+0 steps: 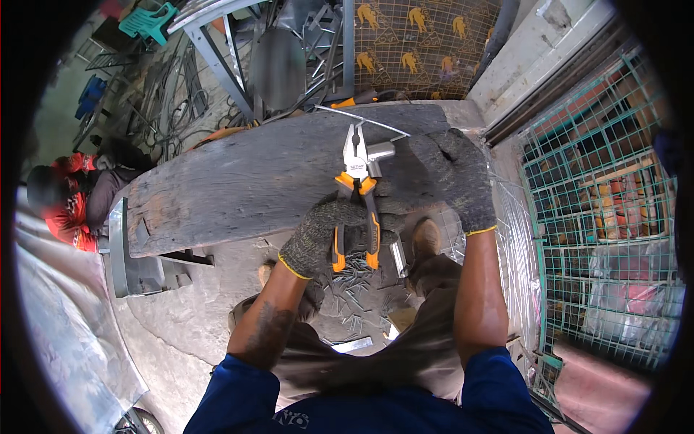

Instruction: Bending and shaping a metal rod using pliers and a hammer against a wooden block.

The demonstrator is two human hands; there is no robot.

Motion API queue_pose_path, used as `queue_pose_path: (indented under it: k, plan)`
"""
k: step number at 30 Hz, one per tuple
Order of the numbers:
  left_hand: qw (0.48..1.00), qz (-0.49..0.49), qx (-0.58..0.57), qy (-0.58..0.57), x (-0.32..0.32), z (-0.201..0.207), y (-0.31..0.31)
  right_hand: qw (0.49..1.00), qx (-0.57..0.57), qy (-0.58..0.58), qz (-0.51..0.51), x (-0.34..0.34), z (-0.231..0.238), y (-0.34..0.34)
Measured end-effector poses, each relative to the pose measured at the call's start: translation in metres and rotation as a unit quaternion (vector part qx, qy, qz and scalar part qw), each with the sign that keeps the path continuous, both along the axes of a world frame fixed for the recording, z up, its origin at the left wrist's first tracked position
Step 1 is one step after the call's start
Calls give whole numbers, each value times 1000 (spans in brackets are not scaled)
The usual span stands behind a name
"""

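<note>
The pliers (372, 217) were in the left hand (329, 220), whose gloved fingers curled around the orange-and-black handles, with the metal nose pointing away from the person, beyond the knuckles. Just past that hand, beside the nose, was a short silver metal tube (381, 150). The right hand (463, 184), also gloved, reached farther forward, its fingers bent over the plank's edge area; one end of a thin metal rod (354, 119) lay at its fingertips, but whether they gripped it I cannot tell.

The step in hand looked like readying the pliers near the rod and tube. A next move with them would probably call for steadying the metal with the right hand and managing both handles with the left.

Beneath and beyond both hands stretched the dark wooden plank (238, 181). Below the left hand, small metal pieces (354, 282) littered the floor. Far to its left sat a person in red (72, 202); right of the right hand stood green wire mesh (571, 210).
</note>
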State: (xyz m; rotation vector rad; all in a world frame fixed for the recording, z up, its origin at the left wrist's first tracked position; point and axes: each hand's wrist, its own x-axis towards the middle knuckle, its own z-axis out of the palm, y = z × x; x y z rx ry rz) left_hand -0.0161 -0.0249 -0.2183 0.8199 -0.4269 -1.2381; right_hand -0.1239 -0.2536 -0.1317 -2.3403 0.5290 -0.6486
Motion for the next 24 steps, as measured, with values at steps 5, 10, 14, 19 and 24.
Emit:
queue_pose_path:
  k: [5, 10, 14, 19, 24]
  plan:
    - [982, 29, 12, -185, 5, -4, 11, 999, -13, 31, 5, 8, 3, 4]
    - [997, 65, 38, 15, -1, 23, 10, 999, -37, 0, 18, 11, -1, 5]
    - [979, 60, 40, 188, 3, 21, 11, 999, -38, 13, 13, 15, -3, 5]
    - [983, 57, 63, 166, 3, 22, 7, 999, -30, -36, 21, 14, -4, 5]
    - [985, 45, 113, 124, 10, 9, 11, 998, -60, -31, 17, 12, -11, -2]
